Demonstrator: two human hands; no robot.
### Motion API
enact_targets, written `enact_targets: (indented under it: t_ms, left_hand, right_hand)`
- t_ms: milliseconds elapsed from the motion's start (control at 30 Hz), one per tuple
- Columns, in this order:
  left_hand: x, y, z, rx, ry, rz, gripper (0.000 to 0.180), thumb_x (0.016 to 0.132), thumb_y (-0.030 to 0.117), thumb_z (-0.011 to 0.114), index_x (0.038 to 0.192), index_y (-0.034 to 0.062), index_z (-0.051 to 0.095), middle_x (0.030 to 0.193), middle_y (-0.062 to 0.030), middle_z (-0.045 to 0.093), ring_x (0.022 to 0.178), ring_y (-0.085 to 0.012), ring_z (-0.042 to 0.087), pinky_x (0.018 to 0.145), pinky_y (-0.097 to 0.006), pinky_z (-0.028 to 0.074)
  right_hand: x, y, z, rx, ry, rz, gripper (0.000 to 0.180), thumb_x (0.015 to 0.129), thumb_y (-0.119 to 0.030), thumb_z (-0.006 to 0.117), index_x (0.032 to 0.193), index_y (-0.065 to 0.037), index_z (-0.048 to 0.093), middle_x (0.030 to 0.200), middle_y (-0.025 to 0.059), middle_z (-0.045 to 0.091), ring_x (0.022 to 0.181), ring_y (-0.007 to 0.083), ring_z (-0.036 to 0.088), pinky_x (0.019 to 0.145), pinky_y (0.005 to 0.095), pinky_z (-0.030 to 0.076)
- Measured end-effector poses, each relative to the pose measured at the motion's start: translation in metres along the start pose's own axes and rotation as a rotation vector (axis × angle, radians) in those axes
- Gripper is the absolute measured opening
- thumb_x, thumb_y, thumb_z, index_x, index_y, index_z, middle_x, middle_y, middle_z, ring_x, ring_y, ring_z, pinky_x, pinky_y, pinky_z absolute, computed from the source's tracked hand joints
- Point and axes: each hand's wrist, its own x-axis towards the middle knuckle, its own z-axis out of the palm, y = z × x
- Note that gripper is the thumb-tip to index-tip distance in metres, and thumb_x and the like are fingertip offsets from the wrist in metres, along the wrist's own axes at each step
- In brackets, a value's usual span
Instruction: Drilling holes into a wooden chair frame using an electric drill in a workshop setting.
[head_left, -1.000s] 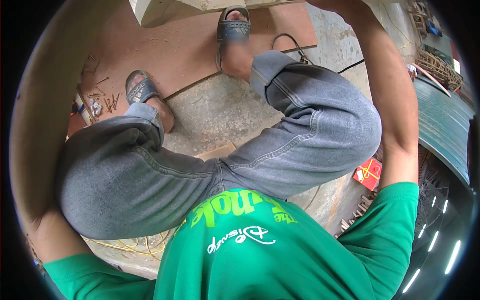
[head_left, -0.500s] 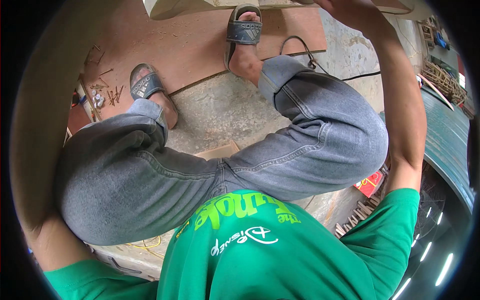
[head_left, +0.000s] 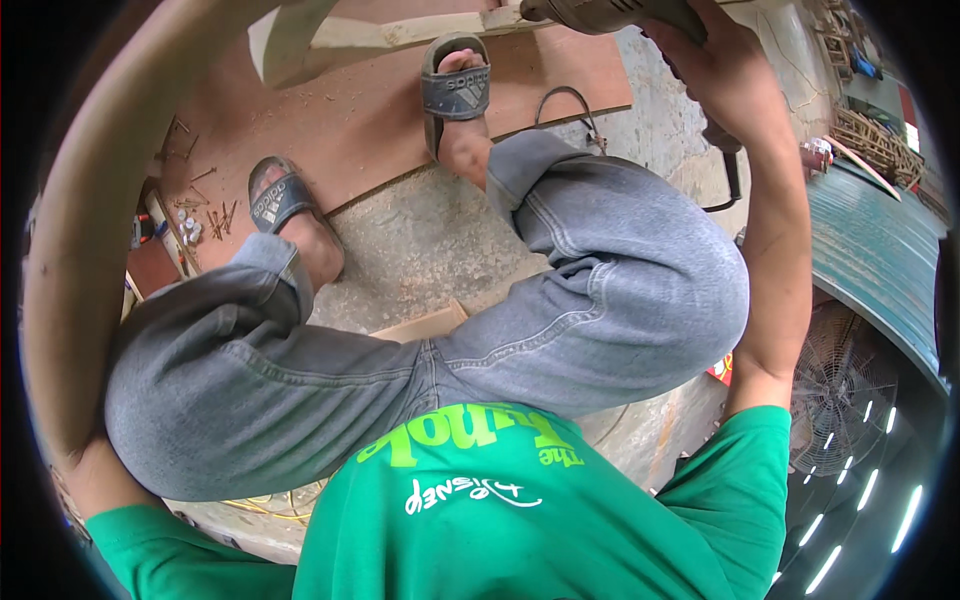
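My right hand (head_left: pixel 718 75) is closed round the grip of a corded power drill (head_left: pixel 615 12) at the top right. The drill's body points left, and its cord (head_left: pixel 733 180) drops from the grip's base beside my forearm. Close to the drill's front end lies a pale length of wood (head_left: pixel 400 32), running across the top of the view. Whether the drill touches it, I cannot tell. My left forearm (head_left: pixel 70 260) reaches up along the left rim, and the hand at its end is outside the picture.
A reddish-brown board (head_left: pixel 370 125) lies on the concrete floor (head_left: pixel 420 235) under my sandalled feet. Several screws (head_left: pixel 220 218) are scattered on its left part. A teal sheet-covered surface (head_left: pixel 865 240) and a large fan (head_left: pixel 840 390) stand at the right.
My right hand has come lower in the view, bringing the drill into sight. More of the pale wood shows at the top, and the whole view has shifted slightly.
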Motion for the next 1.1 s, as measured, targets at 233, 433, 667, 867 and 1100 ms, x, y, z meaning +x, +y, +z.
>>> enact_targets:
  t_ms: [233,433,667,867,1100]
  left_hand:
    - [-0.023,-0.019,-0.012,-0.113,-0.026,-0.165,0.04,0.081,0.01,0.074,0.115,-0.0076,0.06,0.099,-0.006,0.068,0.09,-0.0098,0.06,0.079,-0.027,0.051]
    - [-0.022,-0.016,-0.008,-0.081,-0.035,-0.147,0.037,0.084,0.011,0.075,0.113,-0.0065,0.061,0.098,-0.0063,0.068,0.09,-0.0098,0.06,0.078,-0.027,0.051]
    - [-0.024,-0.015,-0.01,-0.064,-0.041,-0.139,0.033,0.086,0.012,0.074,0.111,-0.0052,0.062,0.097,-0.006,0.068,0.091,-0.0094,0.06,0.077,-0.027,0.051]
    - [-0.022,-0.012,-0.008,-0.062,-0.038,-0.167,0.034,0.086,0.013,0.075,0.111,-0.0046,0.061,0.096,-0.0053,0.068,0.089,-0.0091,0.059,0.076,-0.027,0.05]
    - [-0.024,-0.014,-0.009,-0.059,-0.054,-0.139,0.035,0.088,0.015,0.074,0.114,-0.0048,0.061,0.098,-0.0056,0.068,0.09,-0.0095,0.06,0.077,-0.028,0.051]
  right_hand:
    - [0.004,0.0,0.007,0.171,-0.046,0.367,0.029,0.091,-0.016,0.068,0.115,0.001,0.061,0.072,0.0078,0.064,0.064,0.0141,0.06,0.057,0.0342,0.049]
    - [0.009,0.006,0.005,0.188,-0.07,0.458,0.038,0.092,-0.017,0.067,0.124,0.002,0.059,0.076,0.0058,0.065,0.066,0.0134,0.06,0.059,0.0316,0.05]
    - [0.01,0.01,0.005,0.239,-0.066,0.42,0.036,0.093,-0.017,0.066,0.123,0.002,0.06,0.075,0.0059,0.065,0.064,0.0132,0.06,0.058,0.032,0.05]
    - [0.02,0.002,0.0,0.033,-0.224,0.408,0.027,0.093,-0.018,0.065,0.111,0.001,0.06,0.075,0.0105,0.066,0.06,0.016,0.062,0.055,0.0343,0.05]
    - [0.025,0.005,0.004,0.007,-0.147,0.191,0.027,0.091,-0.016,0.066,0.11,0.003,0.06,0.088,0.0241,0.069,0.084,0.0384,0.069,0.074,0.044,0.052]
